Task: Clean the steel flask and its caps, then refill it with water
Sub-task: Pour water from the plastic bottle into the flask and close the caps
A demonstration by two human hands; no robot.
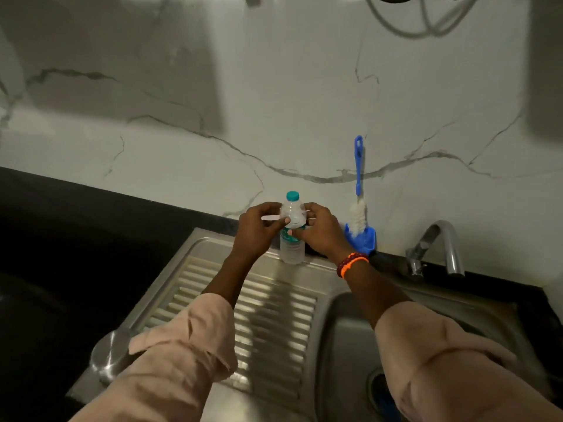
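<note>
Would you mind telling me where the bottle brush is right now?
The bottle brush stands upright against the wall, bristles down in a blue holder, between the plastic bottle and the tap.

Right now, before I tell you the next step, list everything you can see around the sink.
plastic water bottle: one, clear with teal cap and label, upright at the back of the drainboard, held at its shoulder
bottle brush: one, blue handle, white bristles, standing against the wall in a blue holder
tap: one, steel, behind the basin
drainboard: one, ribbed steel, left of the basin
steel item: one, rounded, at the drainboard's left edge, partly hidden by a sleeve; cannot tell what it is
wall: white marble-look
cables: grey, hanging top right
left hand: fingers on the bottle
right hand: fingers on the bottle, beaded wristbands
</note>
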